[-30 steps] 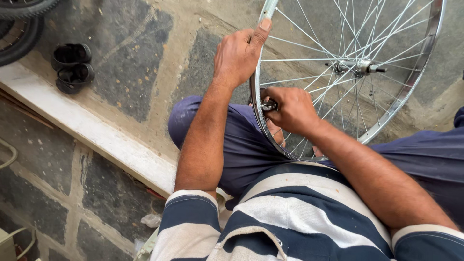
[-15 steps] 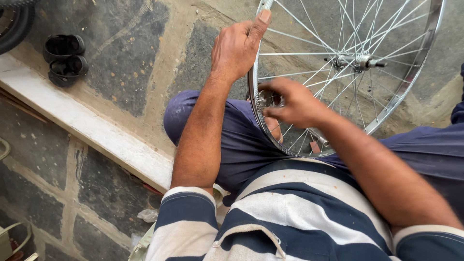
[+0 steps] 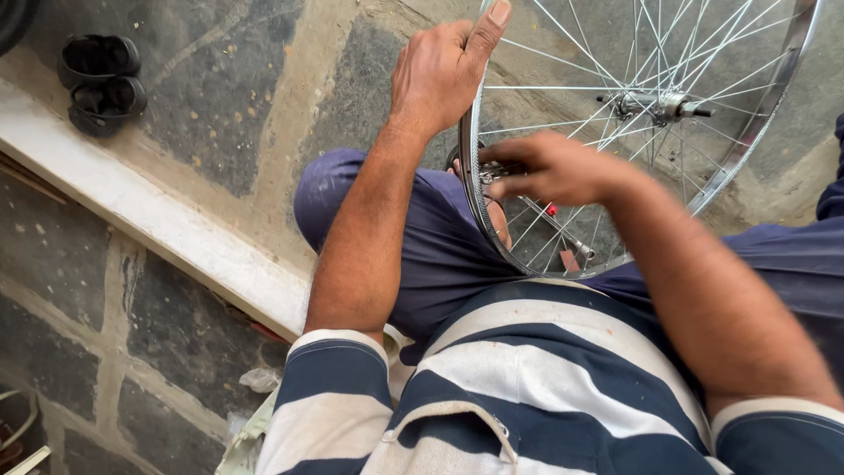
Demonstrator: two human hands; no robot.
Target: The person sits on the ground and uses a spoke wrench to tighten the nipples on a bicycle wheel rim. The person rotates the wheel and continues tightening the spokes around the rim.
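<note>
The left hand (image 3: pixel 440 75) grips the bicycle wheel (image 3: pixel 651 132) by its rim, steadying it on the lap, while right hand (image 3: pixel 549 167) fingers pinch a small tool (image 3: pixel 494 169) against the spokes.

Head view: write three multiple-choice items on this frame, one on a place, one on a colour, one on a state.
1. Where does the left hand grip the wheel?
A. on the rim
B. on the hub
C. nowhere

2. What colours is the shirt?
A. plain red
B. dark blue and white stripes
C. green checks

3. How does the right hand stand?
A. flat on the floor
B. fingers pinched at a small tool by the rim
C. inside a shoe

Answers:
1 A, its fingers wrap the rim's near edge while the hub sits apart.
2 B, broad stripes cross the chest and sleeves.
3 B, the fingers close around a small metal piece among the spokes; the shoes lie far off by the ledge.
</note>
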